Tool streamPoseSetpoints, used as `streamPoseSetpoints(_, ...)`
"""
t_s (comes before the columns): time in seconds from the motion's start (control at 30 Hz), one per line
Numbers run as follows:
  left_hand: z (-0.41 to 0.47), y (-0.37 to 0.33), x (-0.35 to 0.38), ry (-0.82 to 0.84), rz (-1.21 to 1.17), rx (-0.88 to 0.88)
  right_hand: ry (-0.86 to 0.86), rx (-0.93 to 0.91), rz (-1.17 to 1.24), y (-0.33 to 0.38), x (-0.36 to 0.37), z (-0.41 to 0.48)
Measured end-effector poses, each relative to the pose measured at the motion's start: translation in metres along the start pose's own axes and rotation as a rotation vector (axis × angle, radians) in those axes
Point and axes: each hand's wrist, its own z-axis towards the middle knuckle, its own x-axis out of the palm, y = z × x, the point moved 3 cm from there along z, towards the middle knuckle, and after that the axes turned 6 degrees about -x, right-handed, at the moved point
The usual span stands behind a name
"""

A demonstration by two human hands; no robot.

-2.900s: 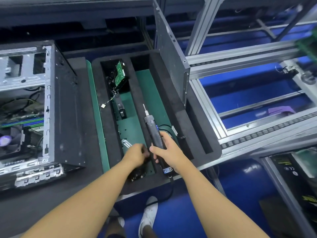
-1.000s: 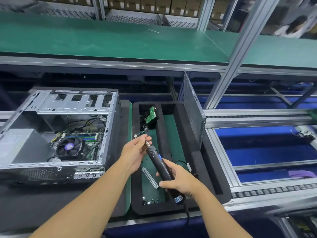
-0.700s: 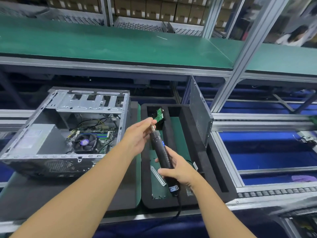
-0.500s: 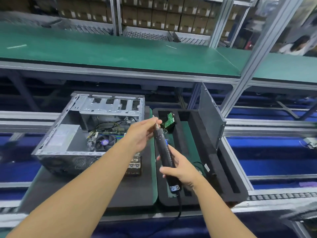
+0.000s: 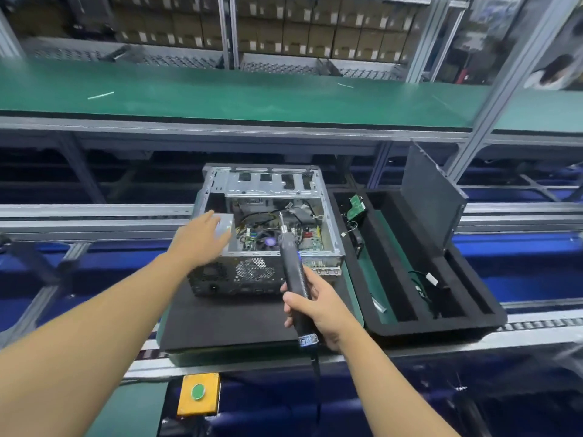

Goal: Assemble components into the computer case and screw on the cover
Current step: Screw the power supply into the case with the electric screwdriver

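The right hand [image 5: 315, 307], lower centre of the frame, is wrapped round the electric screwdriver [image 5: 291, 269], its bit tilted up over the open computer case [image 5: 246, 272], likely to keep the tip off the boards until a hole is lined up. The left hand [image 5: 202, 238], fingers straight and holding nothing, stretches over the case's left corner, probably to steady it, though contact is blurred. The cover [image 5: 432, 197] stands upright in the foam tray [image 5: 441, 326] at right, not yet fitted.
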Motion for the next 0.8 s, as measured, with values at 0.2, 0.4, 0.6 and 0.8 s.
streamPoseSetpoints(0.2,0.03,0.026,0.01,0.031,0.079,0.076,-0.047,-0.007,-0.045,-0.01,0.04,0.0)
streamPoseSetpoints(0.4,0.051,0.02,0.032,0.047,0.088,0.072,-0.087,0.022,-0.052,-0.024,0.049,0.0)
streamPoseSetpoints(0.6,0.048,0.016,0.04,0.017,0.108,0.028,-0.093,0.054,-0.046,-0.035,0.05,-0.004)
streamPoseSetpoints(0.8,0.03,0.008,0.039,0.015,0.088,-0.011,0.034,0.089,0.011,-0.045,0.063,-0.02)
